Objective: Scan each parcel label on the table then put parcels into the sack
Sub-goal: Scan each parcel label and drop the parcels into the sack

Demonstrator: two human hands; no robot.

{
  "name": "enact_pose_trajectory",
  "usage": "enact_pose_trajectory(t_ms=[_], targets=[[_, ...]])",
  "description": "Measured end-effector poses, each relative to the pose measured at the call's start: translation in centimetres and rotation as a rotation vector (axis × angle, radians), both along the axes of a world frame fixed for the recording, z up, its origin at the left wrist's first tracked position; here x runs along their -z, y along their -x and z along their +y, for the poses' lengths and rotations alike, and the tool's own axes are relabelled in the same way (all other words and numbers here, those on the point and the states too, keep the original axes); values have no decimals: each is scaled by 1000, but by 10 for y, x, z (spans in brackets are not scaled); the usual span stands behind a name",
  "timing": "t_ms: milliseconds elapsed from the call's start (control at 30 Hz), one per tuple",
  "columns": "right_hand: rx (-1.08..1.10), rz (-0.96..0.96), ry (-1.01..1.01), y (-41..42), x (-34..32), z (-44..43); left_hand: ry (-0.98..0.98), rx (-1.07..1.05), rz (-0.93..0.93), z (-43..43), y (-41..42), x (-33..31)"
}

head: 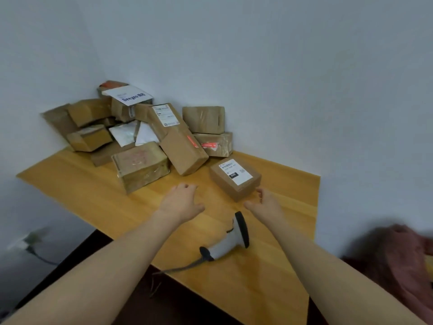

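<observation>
A small brown parcel (235, 178) with a white label facing up lies apart from the heap, near the table's right side. My right hand (266, 201) hovers just in front of it, fingers loosely spread, holding nothing. Left of that, my left hand (182, 202) is over the bare wood, fingers relaxed and empty. A white and black barcode scanner (230, 240) lies on the table between my forearms, its cable trailing off the front edge. A heap of taped brown parcels (140, 134) fills the far corner. The pinkish sack (403, 259) sits blurred at the lower right.
The yellow wooden table (269, 289) stands in a corner of grey-white walls. A wall socket with a plug and cable (30, 242) is low on the left. Dark floor shows below the table's front edge.
</observation>
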State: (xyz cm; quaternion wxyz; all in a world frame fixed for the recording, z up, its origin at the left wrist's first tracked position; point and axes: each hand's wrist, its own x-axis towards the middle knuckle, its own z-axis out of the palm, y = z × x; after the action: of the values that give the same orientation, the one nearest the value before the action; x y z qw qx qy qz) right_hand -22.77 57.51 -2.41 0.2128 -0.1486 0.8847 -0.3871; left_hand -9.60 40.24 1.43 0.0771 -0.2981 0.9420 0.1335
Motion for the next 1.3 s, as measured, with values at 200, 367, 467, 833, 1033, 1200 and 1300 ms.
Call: enact_pose_trajectory(t_ms=[200,367,467,833,1033,1200,1300], targets=[[55,-42,-122,19,14,-61,-31,19,-27,-78,11,7],[13,15,-338,77,41,-91,-27,91,-33,-101,44,25],[-68,15,-497,118,61,-112,11,121,-74,-110,62,39],[-150,-104,-572,150,55,-131,-127,64,-122,-128,92,58],[80,-169,-284,96,-1,-129,-968,-339,167,-110,111,27],[138,-57,-143,21,-26,-146,-1256,-280,297,-119,99,22],[329,-107,133,-16,-17,-144,-1301,-222,340,-152,80,24]])
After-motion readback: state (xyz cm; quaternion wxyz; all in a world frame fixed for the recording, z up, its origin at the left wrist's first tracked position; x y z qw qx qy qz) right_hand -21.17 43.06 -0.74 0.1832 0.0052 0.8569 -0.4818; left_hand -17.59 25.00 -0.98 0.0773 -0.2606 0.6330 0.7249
